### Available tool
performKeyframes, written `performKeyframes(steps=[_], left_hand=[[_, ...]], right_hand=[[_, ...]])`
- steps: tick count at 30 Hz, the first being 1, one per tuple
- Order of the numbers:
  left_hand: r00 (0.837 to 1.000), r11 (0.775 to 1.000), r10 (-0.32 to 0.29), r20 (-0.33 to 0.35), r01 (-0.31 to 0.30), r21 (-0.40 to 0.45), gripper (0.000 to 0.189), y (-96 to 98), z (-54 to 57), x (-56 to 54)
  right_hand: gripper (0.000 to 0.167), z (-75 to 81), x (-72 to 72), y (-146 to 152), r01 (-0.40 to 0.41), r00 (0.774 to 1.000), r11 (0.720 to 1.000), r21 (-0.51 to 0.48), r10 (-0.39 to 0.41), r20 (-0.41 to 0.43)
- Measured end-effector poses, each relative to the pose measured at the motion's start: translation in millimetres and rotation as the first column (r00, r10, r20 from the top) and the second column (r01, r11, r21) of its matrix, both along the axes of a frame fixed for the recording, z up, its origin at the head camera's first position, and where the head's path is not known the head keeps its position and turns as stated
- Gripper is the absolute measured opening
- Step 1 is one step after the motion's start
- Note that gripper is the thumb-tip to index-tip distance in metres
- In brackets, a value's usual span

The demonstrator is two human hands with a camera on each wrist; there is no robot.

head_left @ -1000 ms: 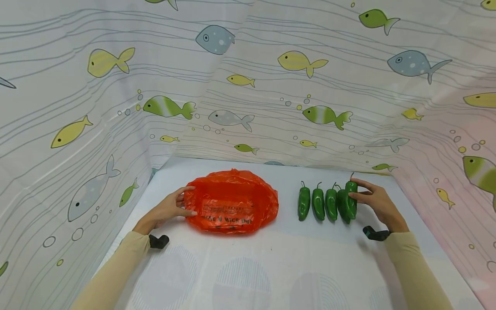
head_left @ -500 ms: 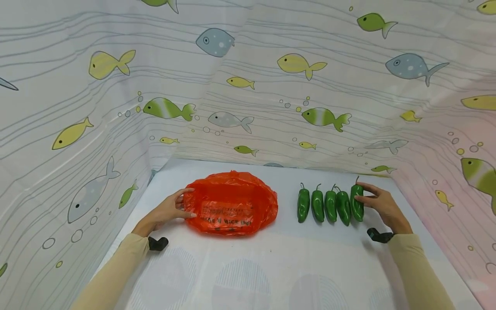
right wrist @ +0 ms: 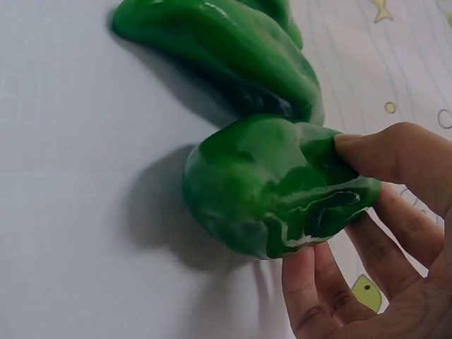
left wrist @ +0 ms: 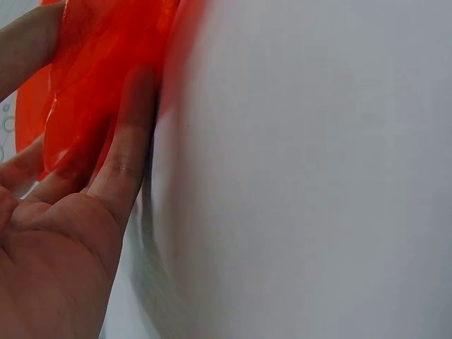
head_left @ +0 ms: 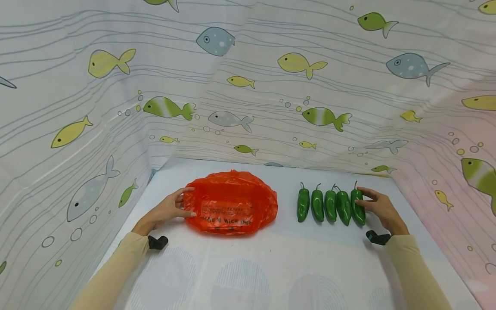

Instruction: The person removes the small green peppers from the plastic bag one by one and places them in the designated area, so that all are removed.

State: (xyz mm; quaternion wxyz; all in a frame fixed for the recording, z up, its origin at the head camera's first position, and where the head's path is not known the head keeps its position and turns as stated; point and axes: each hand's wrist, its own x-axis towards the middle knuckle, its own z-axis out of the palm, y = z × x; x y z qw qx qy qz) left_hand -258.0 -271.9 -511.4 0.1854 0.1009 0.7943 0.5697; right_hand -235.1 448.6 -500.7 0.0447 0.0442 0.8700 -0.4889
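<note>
My left hand (head_left: 166,209) holds the left edge of a red plastic bag (head_left: 270,206), which stands with its mouth spread and printed lettering inside. In the left wrist view, thumb and fingers lie on either side of the bag's wall (left wrist: 106,78). On the right, my right hand (head_left: 381,210) grips the rightmost green pepper (head_left: 358,210) near its stem end. Seen from the right wrist, the thumb presses the held pepper (right wrist: 247,187) from above, with the other fingers beneath. Right beside it lies another green pepper (right wrist: 219,49).
Several green peppers (head_left: 317,206) lie in a row left of the held one, stems pointing away. A white cloth with pale circles (head_left: 240,275) covers the table. Fish-patterned sheets (head_left: 267,99) rise at the back and both sides.
The right hand has carried the pepper rightward off its neighbour, then lowered it toward the table at the row's right end. The left hand and the bag have stayed put.
</note>
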Motion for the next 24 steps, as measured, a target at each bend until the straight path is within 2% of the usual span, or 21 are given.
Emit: performKeyframes(steps=[15,19,24], left_hand=[[1.000,1.000,-0.002,-0.022,0.002,-0.018,0.097,-3.1,3.0,1.4],[0.998,0.998,-0.003,-0.063,-0.001,-0.060,0.095,-3.1,7.4,2.2],[0.987,0.994,0.015,-0.161,-0.033,-0.104,0.083,-5.8,14.9,2.6]], right_hand=[[0.077,-7.4,-2.3,-4.4,0.045,0.999,0.999,-0.004,-0.045,0.028],[0.077,-5.3,0.8,-6.3,0.077,0.997,0.997,0.000,-0.077,0.033],[0.079,3.3,4.1,-8.5,0.100,0.995,0.995,0.025,-0.101,0.022]])
